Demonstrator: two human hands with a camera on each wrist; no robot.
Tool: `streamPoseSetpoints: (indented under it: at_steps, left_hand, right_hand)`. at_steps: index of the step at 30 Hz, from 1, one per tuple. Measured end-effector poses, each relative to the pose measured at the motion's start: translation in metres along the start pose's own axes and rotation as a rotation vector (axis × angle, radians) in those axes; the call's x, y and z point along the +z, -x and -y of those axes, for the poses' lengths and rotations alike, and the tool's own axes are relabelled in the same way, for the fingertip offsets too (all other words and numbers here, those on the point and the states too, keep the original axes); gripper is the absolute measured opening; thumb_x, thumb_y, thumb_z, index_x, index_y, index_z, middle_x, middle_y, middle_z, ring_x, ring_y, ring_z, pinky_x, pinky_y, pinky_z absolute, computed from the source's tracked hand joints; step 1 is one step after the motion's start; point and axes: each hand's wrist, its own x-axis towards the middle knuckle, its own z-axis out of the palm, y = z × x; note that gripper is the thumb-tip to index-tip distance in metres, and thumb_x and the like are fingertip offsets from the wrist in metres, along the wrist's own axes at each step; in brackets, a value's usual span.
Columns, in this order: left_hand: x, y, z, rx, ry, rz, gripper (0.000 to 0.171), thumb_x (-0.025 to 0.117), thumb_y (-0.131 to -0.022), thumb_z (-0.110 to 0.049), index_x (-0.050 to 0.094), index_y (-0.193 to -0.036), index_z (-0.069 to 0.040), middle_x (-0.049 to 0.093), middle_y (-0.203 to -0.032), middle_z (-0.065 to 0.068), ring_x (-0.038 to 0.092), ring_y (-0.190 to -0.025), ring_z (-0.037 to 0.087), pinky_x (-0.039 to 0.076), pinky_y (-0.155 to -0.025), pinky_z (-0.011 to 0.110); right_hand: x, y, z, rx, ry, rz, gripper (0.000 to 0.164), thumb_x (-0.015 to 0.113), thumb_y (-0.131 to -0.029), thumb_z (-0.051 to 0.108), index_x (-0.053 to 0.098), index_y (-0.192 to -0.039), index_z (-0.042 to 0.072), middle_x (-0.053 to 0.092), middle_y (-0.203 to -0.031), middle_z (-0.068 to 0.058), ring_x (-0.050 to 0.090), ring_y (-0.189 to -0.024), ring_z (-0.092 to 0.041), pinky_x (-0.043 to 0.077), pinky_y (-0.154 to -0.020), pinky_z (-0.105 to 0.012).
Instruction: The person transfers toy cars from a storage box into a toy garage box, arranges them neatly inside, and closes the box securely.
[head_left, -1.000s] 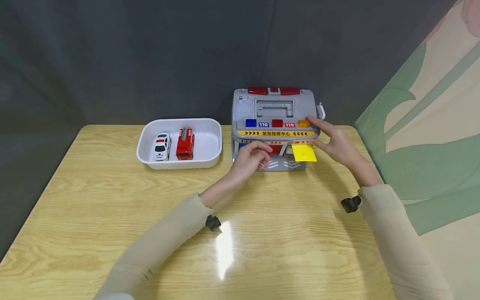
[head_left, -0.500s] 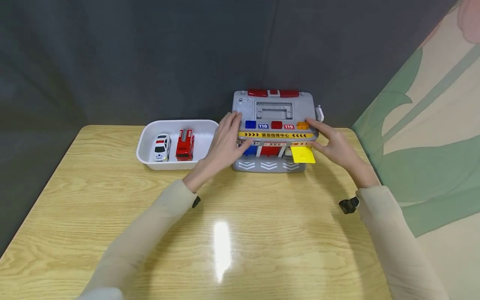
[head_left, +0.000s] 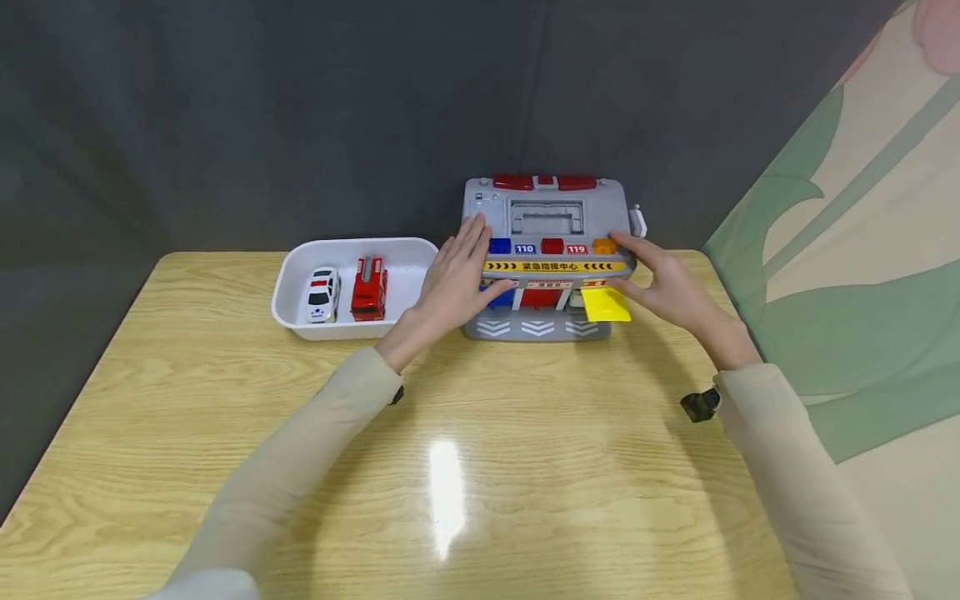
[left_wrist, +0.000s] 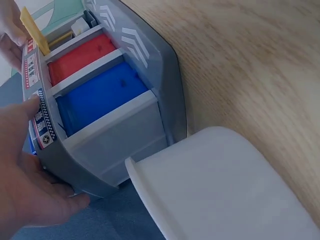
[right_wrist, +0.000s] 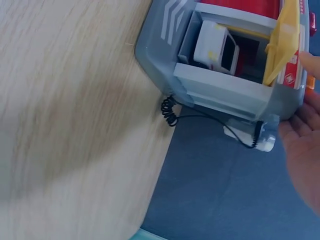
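Observation:
A grey toy emergency station stands against the dark backdrop, its roof carrying blue, red and orange buttons. My left hand holds its left front corner, fingers over the roof and thumb against the front sign. At the opposite corner my right hand grips the roof edge between thumb and fingers. The blue door and red door are down. The yellow door sticks outward, raised, and a white toy vehicle sits in the bay behind it.
Left of the station, a white plastic tray holds a white toy police car and a red toy fire truck. A small white handset on a coiled black cord hangs at the station's right side. Everything rests on a wooden table.
My left hand has gone from in front of the bays up to the station's left roof corner, uncovering the blue door. My right hand has kept its grip.

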Motion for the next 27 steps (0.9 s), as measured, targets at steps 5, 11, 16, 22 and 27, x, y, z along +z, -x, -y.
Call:
streamPoseSetpoints:
  at_steps: [5,11,16,22,27]
  left_hand:
    - [0.003,0.001,0.002,-0.004,-0.012,-0.012,0.086,0.05,-0.094,-0.057,0.022,-0.151,0.0,0.01,-0.16,0.014,0.002,-0.147,0.023,0.012,-0.117,0.043]
    - [0.005,0.002,0.005,0.001,-0.04,-0.018,0.086,0.047,-0.094,-0.059,0.022,-0.152,0.0,0.01,-0.16,0.014,0.002,-0.147,0.023,0.011,-0.117,0.043]
    - [0.006,0.002,0.006,0.018,-0.045,-0.038,0.086,0.049,-0.093,-0.058,0.025,-0.15,0.001,0.013,-0.159,0.016,0.006,-0.146,0.025,0.013,-0.117,0.041]
    - [0.01,0.0,0.005,0.045,-0.057,-0.064,0.085,0.048,-0.095,-0.057,0.024,-0.149,0.005,0.015,-0.158,0.019,0.009,-0.146,0.028,0.009,-0.117,0.036]
    - [0.01,0.001,0.003,0.053,-0.065,-0.074,0.085,0.047,-0.095,-0.056,0.024,-0.149,0.005,0.015,-0.158,0.02,0.008,-0.146,0.029,0.006,-0.117,0.034]
  right_hand:
    - [-0.002,-0.004,0.011,0.025,0.051,0.074,0.077,0.073,-0.086,0.009,0.029,-0.148,-0.002,0.036,-0.146,-0.026,0.041,-0.126,-0.04,0.032,-0.105,-0.055]
    - [0.001,-0.011,0.024,-0.034,0.154,0.148,0.086,0.076,-0.083,0.01,0.024,-0.15,-0.001,0.026,-0.148,-0.027,0.029,-0.131,-0.045,0.028,-0.107,-0.057]
    - [0.007,-0.016,0.03,-0.101,0.269,0.13,0.086,0.078,-0.081,0.008,0.026,-0.148,-0.003,0.028,-0.143,-0.029,0.031,-0.125,-0.045,0.032,-0.104,-0.056]
    - [0.018,-0.015,0.033,-0.221,0.442,0.073,0.083,0.082,-0.076,0.008,0.035,-0.142,-0.007,0.032,-0.134,-0.032,0.036,-0.117,-0.047,0.038,-0.099,-0.056]
    - [0.027,-0.014,0.03,-0.257,0.526,-0.006,0.088,0.087,-0.071,0.01,0.036,-0.14,-0.008,0.036,-0.125,-0.033,0.038,-0.109,-0.046,0.041,-0.094,-0.053]
